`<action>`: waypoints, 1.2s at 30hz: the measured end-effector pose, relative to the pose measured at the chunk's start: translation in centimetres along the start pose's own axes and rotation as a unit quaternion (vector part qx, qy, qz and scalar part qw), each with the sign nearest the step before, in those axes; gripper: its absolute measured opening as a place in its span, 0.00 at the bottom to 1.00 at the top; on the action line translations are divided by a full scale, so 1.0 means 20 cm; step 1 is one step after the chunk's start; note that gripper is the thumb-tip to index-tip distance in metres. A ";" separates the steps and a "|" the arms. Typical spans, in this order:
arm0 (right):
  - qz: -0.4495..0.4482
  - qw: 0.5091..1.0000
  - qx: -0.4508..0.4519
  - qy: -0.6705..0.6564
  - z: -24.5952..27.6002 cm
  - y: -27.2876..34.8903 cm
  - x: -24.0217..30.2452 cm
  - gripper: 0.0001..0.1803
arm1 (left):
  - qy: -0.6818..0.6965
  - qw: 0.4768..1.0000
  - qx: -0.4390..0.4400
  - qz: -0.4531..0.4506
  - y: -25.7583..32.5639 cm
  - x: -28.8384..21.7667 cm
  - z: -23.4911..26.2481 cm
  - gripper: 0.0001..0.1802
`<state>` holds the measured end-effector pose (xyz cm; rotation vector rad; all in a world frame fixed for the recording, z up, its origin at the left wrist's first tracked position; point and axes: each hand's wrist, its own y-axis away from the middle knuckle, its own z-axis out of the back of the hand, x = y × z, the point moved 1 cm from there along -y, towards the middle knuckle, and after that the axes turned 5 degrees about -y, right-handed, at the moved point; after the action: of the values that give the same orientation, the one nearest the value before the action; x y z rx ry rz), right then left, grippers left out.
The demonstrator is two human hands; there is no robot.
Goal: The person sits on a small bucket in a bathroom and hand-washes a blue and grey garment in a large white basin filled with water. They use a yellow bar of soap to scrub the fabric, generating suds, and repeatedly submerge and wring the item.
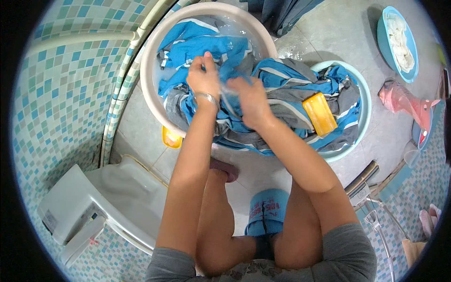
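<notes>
A large wet cloth, striped in blue, grey and white, lies partly in the water of a pale pink basin. It stretches over the rim into a light blue basin on the right. My left hand is closed on a fold of it above the pink basin. Beside it, my right hand grips the same cloth; its fingers are smeared by motion. The bunched stretch between my hands is blurred too. On the cloth in the right basin rests a yellow block, which looks like laundry soap.
A yellow dish sits under the pink basin's near edge. White cloth fills a blue basin at far right, near a pink plastic bag. To the left stands a white toilet. A blue bucket is between my legs.
</notes>
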<state>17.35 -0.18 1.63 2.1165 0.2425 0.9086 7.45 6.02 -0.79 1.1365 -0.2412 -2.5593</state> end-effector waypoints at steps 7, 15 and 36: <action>0.062 0.984 0.101 -0.135 0.19 -0.24 -0.10 0.09 | -0.005 0.923 -0.037 -0.382 0.44 -0.18 -0.08 0.11; 0.151 0.977 0.149 -0.003 0.30 -0.27 -0.09 0.16 | 0.022 0.931 -0.094 -0.351 0.41 -0.19 -0.13 0.10; 0.015 0.965 0.098 -0.244 0.20 -0.16 0.17 0.19 | -0.169 0.960 0.170 -0.145 0.21 0.32 0.03 0.31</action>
<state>22.96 1.03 -0.75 2.4564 0.0453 0.3644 4.02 -0.10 -3.63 0.8826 -0.6637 -3.0573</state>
